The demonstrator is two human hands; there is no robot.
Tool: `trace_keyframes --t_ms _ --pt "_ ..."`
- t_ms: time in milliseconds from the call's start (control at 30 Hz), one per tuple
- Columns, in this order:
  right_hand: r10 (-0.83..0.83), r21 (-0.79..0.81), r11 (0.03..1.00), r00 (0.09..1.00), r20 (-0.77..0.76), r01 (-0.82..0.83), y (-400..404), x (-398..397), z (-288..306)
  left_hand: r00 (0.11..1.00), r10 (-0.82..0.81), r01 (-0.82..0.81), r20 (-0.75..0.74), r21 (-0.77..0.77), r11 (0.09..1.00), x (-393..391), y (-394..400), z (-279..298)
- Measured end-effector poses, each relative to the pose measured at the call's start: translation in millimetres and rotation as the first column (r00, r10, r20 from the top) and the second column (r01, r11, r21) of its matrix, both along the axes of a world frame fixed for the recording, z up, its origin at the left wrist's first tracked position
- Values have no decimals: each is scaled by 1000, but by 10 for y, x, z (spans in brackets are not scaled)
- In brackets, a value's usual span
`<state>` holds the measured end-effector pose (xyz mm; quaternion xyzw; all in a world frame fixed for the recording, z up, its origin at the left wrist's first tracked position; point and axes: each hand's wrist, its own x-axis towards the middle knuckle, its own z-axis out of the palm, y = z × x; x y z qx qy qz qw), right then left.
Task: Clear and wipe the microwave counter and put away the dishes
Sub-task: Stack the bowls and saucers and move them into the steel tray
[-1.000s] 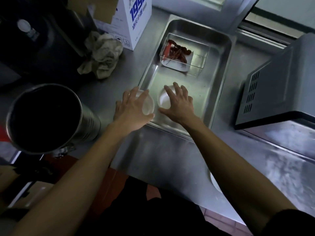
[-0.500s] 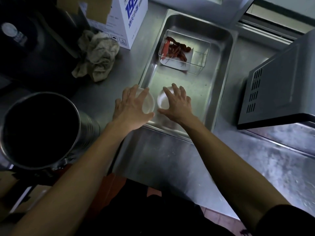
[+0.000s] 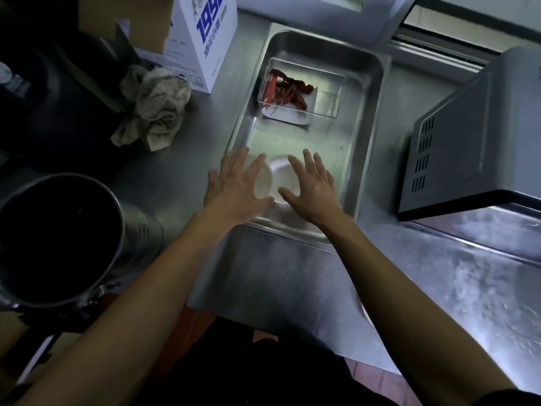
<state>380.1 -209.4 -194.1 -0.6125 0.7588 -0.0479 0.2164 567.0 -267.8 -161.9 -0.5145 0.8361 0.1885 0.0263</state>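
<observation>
Steel tray [image 3: 369, 118] (two white dishes [image 3: 281, 174]) under spread hands [image 3: 311, 189].

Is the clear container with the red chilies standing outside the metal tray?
No, the clear container sits inside the metal tray, at its far end.

- The metal tray [image 3: 369, 118] sits on the counter [image 3: 292, 288], between the rag [image 3: 152, 109] on its left and the microwave [image 3: 480, 136] on its right.
- Clear container [image 3: 328, 104] is in the tray's far end, two small dishes [image 3: 281, 177] side by side at the near end.
- Box [image 3: 205, 39] stands behind the rag.
- Big pot [image 3: 58, 238] is near left.
</observation>
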Motion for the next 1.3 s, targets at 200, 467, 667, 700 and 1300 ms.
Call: trace_keyframes --t_ms 200,467,667,700,1300 --pt "-78 -17 997 997 -16 78 212 -257 102 996 -78 80 -35 49 996 -430 -21 -100" --pt "-153 -56 987 988 -1 153 395 -507 129 988 -154 154 -5 53 987 -834 -59 -257" --pt "-160 -66 985 987 26 162 404 -579 146 987 -151 147 53 69 987 -904 -80 -355" --pt "-156 -63 986 987 29 158 395 -576 140 988 -146 142 58 74 987 -900 -80 -371" --pt "-164 -24 986 985 46 165 413 -340 76 978 -202 198 56 80 977 -795 -64 -423"
